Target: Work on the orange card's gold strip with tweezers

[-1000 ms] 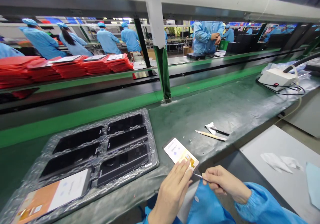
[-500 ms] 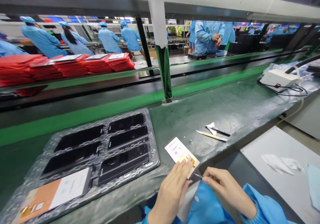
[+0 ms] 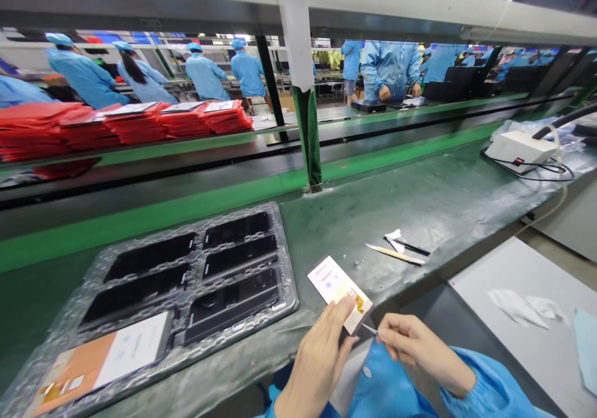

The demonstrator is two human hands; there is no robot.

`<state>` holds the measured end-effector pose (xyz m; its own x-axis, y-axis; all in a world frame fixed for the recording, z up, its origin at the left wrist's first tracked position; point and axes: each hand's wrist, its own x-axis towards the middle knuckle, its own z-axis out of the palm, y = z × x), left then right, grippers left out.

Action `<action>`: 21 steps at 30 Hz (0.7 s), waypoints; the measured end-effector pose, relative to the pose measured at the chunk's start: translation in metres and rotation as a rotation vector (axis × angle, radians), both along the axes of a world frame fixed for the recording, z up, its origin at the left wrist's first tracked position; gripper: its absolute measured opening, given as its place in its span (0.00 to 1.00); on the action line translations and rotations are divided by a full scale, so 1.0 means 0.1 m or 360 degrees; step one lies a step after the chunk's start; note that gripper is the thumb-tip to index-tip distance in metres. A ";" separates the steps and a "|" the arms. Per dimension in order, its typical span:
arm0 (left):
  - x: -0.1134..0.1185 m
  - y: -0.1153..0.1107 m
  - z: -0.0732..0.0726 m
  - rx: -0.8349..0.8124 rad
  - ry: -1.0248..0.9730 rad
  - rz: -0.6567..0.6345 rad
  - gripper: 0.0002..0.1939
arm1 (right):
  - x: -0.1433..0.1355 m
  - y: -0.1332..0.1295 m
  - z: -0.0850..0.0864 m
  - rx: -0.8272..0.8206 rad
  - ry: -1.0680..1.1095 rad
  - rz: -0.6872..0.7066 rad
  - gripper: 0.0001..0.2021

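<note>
A white phone-sized panel (image 3: 332, 282) with a gold-coloured flex part at its lower end lies at the bench's front edge. My left hand (image 3: 318, 359) rests on its lower left side, fingers stretched over the surface and thumb beside the near edge. To the right, my right hand (image 3: 415, 343) pinches a thin pointed tool (image 3: 369, 329), its tip close to the panel's lower corner. Left of the panel, a clear plastic tray (image 3: 288, 269) holds several black phone screens (image 3: 240, 255) and one white and orange panel (image 3: 133, 349).
A pale blade-like tool (image 3: 394, 254) and a black stick (image 3: 410, 246) lie behind my right hand. Farther right is a white box (image 3: 522, 147) with cables. Red packets (image 3: 135, 122) are stacked beyond the post (image 3: 308, 138). People in blue work across the line.
My left fingers have shifted slightly left, showing more of the gold-coloured part. The tool in my right hand has tilted a little. Across the line, a person's hands have moved apart and down.
</note>
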<state>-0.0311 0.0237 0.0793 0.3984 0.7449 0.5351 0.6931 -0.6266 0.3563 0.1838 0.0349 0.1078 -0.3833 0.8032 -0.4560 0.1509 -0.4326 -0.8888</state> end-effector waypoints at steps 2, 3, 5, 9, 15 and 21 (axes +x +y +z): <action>0.00 0.00 0.01 -0.0010 -0.0010 -0.0004 0.25 | -0.01 -0.01 -0.03 -0.0092 0.0025 -0.0008 0.31; 0.00 0.00 0.01 -0.0017 -0.0010 -0.0005 0.25 | -0.01 -0.03 -0.05 -0.0119 0.0046 -0.0017 0.31; 0.00 0.00 0.02 -0.0034 0.0005 -0.0002 0.26 | -0.04 -0.07 -0.10 -0.0158 0.0101 -0.0063 0.31; -0.06 0.00 0.04 -0.0037 0.0046 0.0000 0.26 | -0.14 -0.17 -0.15 -0.0253 0.0225 -0.0177 0.30; -0.20 0.01 0.03 -0.0041 0.0091 -0.0030 0.25 | -0.36 -0.27 -0.13 -0.0441 0.0379 -0.0352 0.33; -0.24 0.02 0.09 -0.0076 0.0101 -0.0046 0.26 | -0.55 -0.36 -0.19 -0.0478 0.0528 -0.0432 0.33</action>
